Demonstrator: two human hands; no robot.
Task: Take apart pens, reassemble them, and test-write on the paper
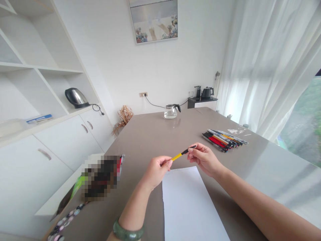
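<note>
Here both hands meet over the desk, just above the far edge of a blank white sheet of paper that lies at the near edge. The left hand pinches the yellow end of a pen, its fingers curled tight around the barrel; a green bangle sits on that wrist. The right hand grips the pen's black end, fingers closed narrowly on it, so the pen hangs level between the two hands, clear of the desk top.

No brand, label or writing can be read anywhere: the sheet is bare, and any print on the pen is too small to tell.

Toward the right edge of the desk, well apart from the hands, a row of pens lies side by side, black, red, yellow and grey. A few small white scraps lie just beyond them. Near the far edge stands a glass coffee pot with a black handle. At the left edge a blurred-out object lies beside a beaded strap. Nothing lies between the hands and the sheet.

Off the desk, a steel kettle stands on the white shelf at left, two black kettles on a small stand by the curtain, and a framed picture hangs on the wall
</note>
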